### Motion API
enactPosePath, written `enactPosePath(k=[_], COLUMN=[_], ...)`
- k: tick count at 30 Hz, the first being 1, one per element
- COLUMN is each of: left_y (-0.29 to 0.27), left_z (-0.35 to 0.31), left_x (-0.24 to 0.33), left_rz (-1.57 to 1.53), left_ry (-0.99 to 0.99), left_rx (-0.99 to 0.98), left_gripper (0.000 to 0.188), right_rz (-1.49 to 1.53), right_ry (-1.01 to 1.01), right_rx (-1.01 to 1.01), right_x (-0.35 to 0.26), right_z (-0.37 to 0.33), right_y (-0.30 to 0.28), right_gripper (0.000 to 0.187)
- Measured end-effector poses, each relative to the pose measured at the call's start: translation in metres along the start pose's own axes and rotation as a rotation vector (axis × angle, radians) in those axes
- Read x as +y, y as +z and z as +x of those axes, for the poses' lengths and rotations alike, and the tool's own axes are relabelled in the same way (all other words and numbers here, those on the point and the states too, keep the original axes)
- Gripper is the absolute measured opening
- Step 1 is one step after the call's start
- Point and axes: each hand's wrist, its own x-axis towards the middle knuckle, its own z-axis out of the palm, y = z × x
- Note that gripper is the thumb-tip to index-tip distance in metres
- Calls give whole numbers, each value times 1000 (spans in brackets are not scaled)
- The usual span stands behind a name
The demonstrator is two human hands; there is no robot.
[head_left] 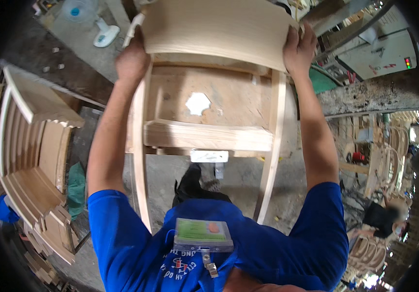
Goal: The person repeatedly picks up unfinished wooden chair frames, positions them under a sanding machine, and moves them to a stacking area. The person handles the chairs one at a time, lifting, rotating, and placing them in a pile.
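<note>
A pale wooden chair frame (209,136) stands before me on a workbench, its two legs pointing toward me and a crossrail joining them. At its far end is a broad, slightly curved wooden panel (219,29). My left hand (132,61) is closed around the panel's left edge, where it meets the frame's side. On the opposite edge, my right hand (299,51) grips the panel with its thumb on the near side and fingers behind. Both arms are stretched forward. The far ends of the panel and some fingertips are hidden.
Stacked curved wooden parts (36,151) stand at the left. A white fan (106,33) is at the upper left. An electrical cabinet (382,53) with small lights and a dark beam (375,95) lie at the right. Farther right, a person (382,216) is among chair parts.
</note>
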Motion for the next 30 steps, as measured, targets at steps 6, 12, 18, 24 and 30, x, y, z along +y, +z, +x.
enactPosePath(k=[6, 12, 18, 24, 30], left_y=[-35, -117, -143, -129, -124], left_z=[-134, -434, -505, -427, -361], left_x=[-49, -72, -41, -11, 1], left_rz=[-79, -612, -802, -746, -768], left_ry=[170, -734, -1062, -845, -810], left_rx=[1, -382, -560, -491, -503], left_gripper=[64, 55, 77, 81, 70], right_rz=[205, 389, 318, 263, 239], right_ry=[440, 995, 1271, 1192, 1148], right_rx=[-236, -719, -615, -522, -555], right_x=[-8, -76, -116, -69, -43], right_z=[-127, -418, -491, -387, -328], right_y=[-94, -301, -335, -291, -261], right_gripper=[61, 53, 43, 51, 57])
